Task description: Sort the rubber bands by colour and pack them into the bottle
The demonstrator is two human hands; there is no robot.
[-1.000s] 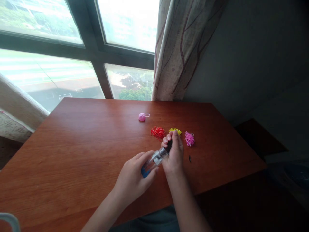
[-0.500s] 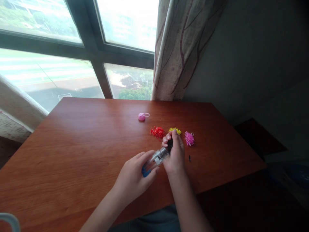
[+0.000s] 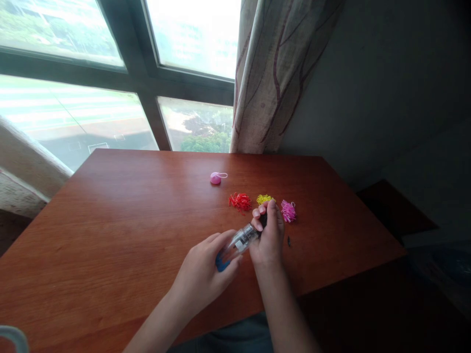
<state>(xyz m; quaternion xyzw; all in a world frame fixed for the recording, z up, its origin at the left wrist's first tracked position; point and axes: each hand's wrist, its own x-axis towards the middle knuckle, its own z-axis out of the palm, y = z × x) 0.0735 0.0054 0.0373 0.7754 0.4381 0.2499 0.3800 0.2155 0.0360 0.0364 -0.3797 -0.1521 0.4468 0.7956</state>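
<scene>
As I watch from afar through the head camera, the left hand (image 3: 206, 267) has its fingers clamped on the blue-bottomed body of a clear bottle (image 3: 241, 240), thumb on the near side. The right hand (image 3: 270, 240) has its fingers curled shut around the bottle's dark end (image 3: 264, 220), thumb pointing up; how firmly they press, I cannot tell. The bottle is tilted above the tabletop (image 3: 110, 220), between both hands, its dark end higher than its blue one. I judge that the left grip steadies the body, leaving the right to work the dark end, and that the slant suits both wrists.

Beyond the hands lie a red bundle (image 3: 240, 201), a yellow bundle (image 3: 265, 199) and a pink bundle (image 3: 288, 211), roughly in a row; the yellow one is partly hidden behind the right fingertips, so I would mind that side. A small dark piece (image 3: 289, 241) lies just beside the right hand. Farther back sits a pink dome with a loop (image 3: 215, 179), well apart from the hands.
</scene>
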